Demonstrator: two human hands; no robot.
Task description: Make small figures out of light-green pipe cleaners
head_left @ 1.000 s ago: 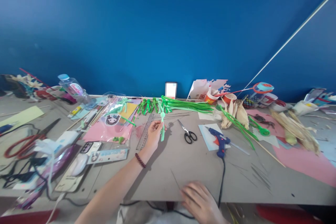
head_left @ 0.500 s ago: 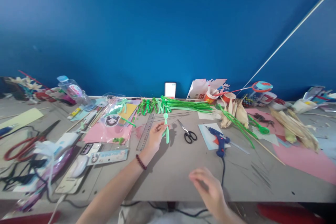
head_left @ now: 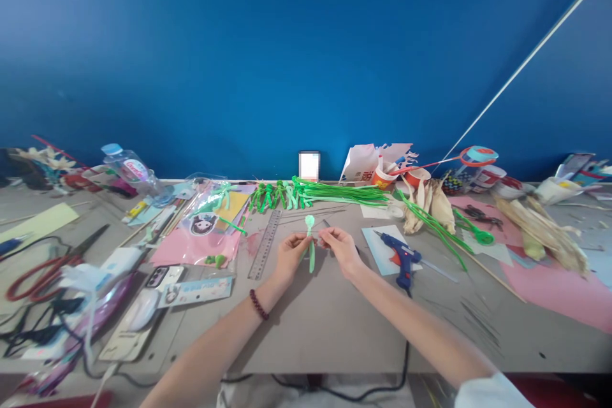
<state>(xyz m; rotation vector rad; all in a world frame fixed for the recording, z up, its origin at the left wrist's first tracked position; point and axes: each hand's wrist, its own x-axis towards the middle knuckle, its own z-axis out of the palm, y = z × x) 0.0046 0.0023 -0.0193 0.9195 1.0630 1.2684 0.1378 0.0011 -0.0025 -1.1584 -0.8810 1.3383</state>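
A light green fuzzy figure [head_left: 310, 223] with a rounded top and dangling strips stands upright in the fingers of my left hand [head_left: 292, 254], over the middle of the table. My right hand [head_left: 338, 247] is pinched close beside its right side; what those fingertips hold, if anything, is too small to name. Behind both hands lie several small green twisted figures [head_left: 270, 194] and a bundle of green fuzzy stems [head_left: 347, 192]. My right hand mostly covers the black-handled scissors.
A clear ruler [head_left: 265, 245] lies left of my hands, near a plastic bag on pink paper [head_left: 167, 247]. To the right are a blue glue gun [head_left: 405, 258], its cord, and dried husks [head_left: 442, 207]. A lit phone [head_left: 309, 166] stands by the wall.
My right hand has moved up and left from the front of the table to the light green figure, its fingers closing. My left hand and the figure have shifted slightly right and toward me.
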